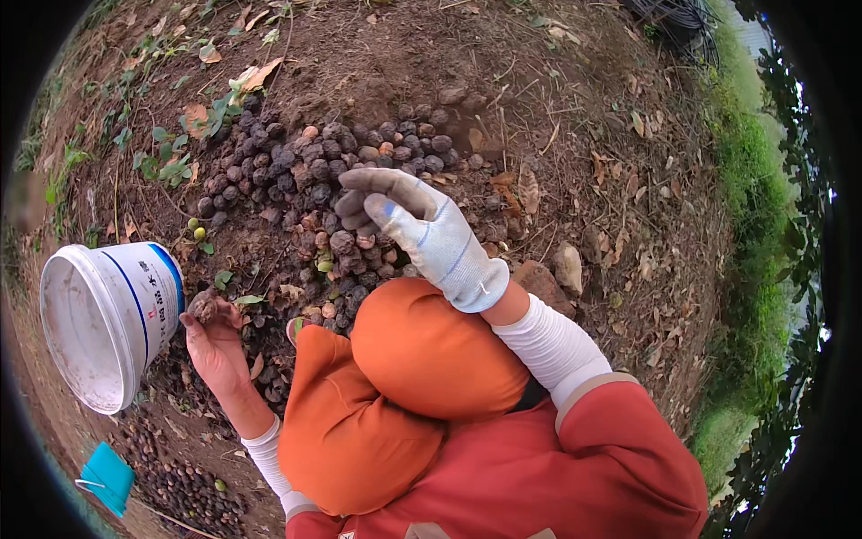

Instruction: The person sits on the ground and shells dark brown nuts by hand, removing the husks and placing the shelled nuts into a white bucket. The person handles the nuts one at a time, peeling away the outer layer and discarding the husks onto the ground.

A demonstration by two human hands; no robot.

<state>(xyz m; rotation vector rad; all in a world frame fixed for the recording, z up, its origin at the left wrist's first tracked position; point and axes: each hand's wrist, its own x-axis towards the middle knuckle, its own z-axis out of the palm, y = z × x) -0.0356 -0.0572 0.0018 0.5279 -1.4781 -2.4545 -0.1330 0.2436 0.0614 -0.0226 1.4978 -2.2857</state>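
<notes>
My left hand [219,347], bare, holds a round, dark, wrinkled nut [203,307], apparently a walnut in its husk, between thumb and fingers. It is beside the base of a white plastic bucket [145,290] that bears writing and blue stripes. The bucket's mouth faces away from me, and its visible inner wall is dirty. In a pale glove with darkened fingers, my right hand [431,229] hovers over a heap of blackened nuts [289,162]. Its fingers curl loosely, thumb apart, and no object shows in it. Part of the heap is hidden behind this hand and my knees.
A second spread of nuts [188,488] lies at lower left, near a teal container [108,478] with a pale handle. Stones [568,268] sit right of my knee. Dry leaves cover the soil; black coiled tubing [677,20] lies at upper right.
</notes>
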